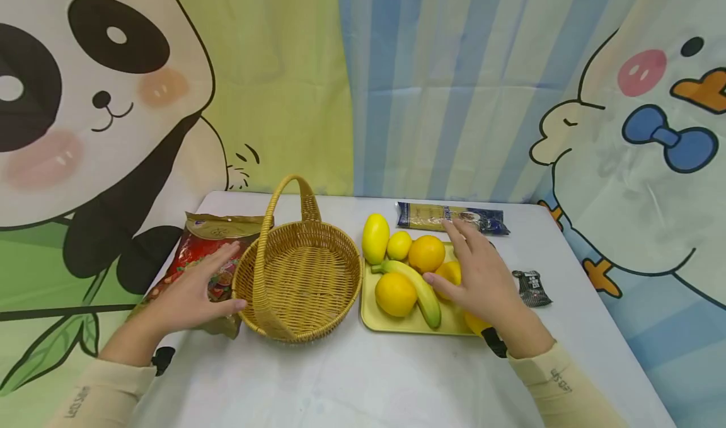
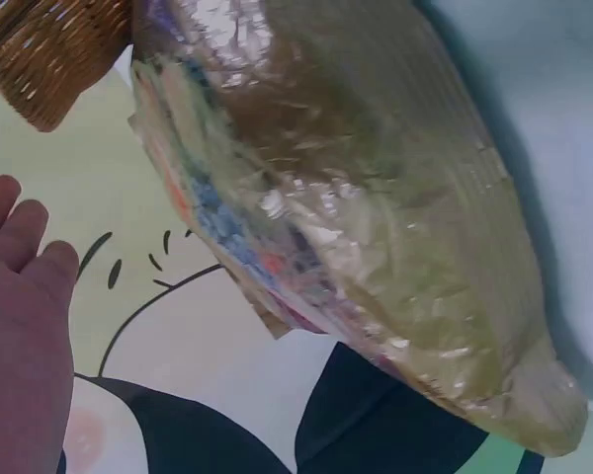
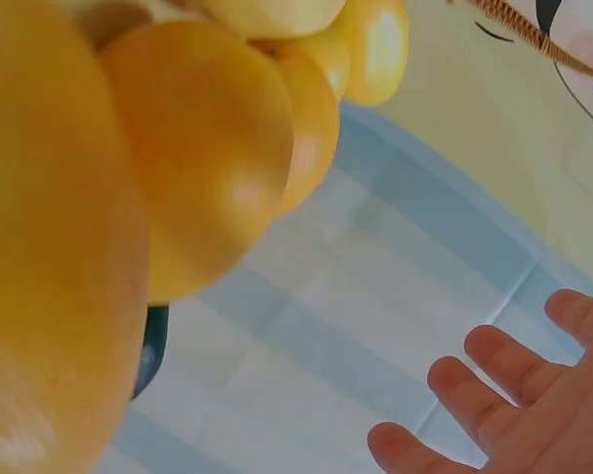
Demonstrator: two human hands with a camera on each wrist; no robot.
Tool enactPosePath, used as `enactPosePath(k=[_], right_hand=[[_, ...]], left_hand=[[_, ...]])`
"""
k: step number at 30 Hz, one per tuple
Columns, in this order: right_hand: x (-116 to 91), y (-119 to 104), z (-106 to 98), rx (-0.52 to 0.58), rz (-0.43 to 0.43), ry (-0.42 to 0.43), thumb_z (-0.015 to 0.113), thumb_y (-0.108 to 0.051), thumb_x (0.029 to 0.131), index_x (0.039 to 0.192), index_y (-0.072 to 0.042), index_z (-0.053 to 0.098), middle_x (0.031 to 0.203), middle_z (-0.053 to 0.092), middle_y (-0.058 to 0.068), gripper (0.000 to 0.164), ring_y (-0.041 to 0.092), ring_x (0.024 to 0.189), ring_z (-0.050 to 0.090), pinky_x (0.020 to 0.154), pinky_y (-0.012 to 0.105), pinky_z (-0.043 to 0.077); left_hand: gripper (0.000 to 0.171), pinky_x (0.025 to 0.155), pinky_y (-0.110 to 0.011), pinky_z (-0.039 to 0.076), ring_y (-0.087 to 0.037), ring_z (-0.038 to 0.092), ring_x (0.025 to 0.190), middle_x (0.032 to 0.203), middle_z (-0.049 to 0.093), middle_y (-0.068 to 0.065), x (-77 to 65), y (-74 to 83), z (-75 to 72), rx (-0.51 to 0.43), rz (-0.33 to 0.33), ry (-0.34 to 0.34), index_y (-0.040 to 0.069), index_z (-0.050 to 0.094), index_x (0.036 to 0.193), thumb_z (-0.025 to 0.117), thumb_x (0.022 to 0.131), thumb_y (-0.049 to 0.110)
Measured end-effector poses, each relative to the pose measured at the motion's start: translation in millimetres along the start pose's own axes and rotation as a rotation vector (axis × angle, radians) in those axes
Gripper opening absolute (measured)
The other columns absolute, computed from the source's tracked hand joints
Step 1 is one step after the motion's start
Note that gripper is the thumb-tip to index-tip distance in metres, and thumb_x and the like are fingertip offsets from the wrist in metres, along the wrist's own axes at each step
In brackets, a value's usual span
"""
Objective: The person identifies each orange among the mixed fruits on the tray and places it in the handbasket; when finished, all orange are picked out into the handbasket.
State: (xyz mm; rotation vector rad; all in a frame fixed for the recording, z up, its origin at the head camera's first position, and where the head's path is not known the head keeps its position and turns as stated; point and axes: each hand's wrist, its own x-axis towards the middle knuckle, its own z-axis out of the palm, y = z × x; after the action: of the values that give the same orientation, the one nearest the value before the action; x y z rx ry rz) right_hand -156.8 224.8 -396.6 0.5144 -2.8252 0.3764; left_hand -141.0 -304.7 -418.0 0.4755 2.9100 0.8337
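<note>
In the head view my left hand (image 1: pixel 190 292) hovers with fingers extended over a red and gold plastic food bag (image 1: pixel 227 226), its thumb close to the rim of a wicker basket (image 1: pixel 306 283). That basket has a tall arched handle and holds nothing. My right hand (image 1: pixel 482 273) is spread above the right part of a yellow tray (image 1: pixel 371 319). On the tray lie a banana (image 1: pixel 422 289), several orange round fruits (image 1: pixel 396 294), a lemon (image 1: pixel 399 245) and a longer yellow fruit (image 1: pixel 375 239). Some fruit at the right is partly hidden under my right hand.
Behind the tray lies a blue and gold flat packet (image 1: pixel 454 218). A small black packet (image 1: pixel 531 288) sits to the tray's right on the white table (image 1: pixel 340 384). A printed curtain (image 1: pixel 420 87) with cartoon animals hangs along the table's back and sides.
</note>
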Motion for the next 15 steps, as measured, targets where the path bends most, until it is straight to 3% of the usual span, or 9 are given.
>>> enactPosePath(k=[4,15], right_hand=[[-3,-7,4,0.014,-0.021,0.019,0.071,-0.065,0.090,0.170,-0.025,0.013,0.170,0.029,0.017,0.106,0.042,0.152,0.036,0.119,0.067,0.038],[-10,-22,16,0.055,-0.044,0.035,0.071,-0.066,0.090,0.169,-0.026,0.019,0.171,0.029,0.010,0.102,0.037,0.154,0.035,0.120,0.063,0.040]], left_hand=[[0.113,0.103,-0.089,0.031,-0.058,0.036,0.148,0.170,0.030,-0.022,-1.5,-3.5,3.2,0.017,0.014,-0.002,0.024,0.021,0.169,0.086,0.081,0.054],[0.114,0.109,-0.084,0.031,-0.056,0.031,0.152,0.170,0.031,-0.022,0.1,-16.6,14.5,0.015,0.013,-0.035,0.017,0.027,0.167,0.083,0.080,0.064]])
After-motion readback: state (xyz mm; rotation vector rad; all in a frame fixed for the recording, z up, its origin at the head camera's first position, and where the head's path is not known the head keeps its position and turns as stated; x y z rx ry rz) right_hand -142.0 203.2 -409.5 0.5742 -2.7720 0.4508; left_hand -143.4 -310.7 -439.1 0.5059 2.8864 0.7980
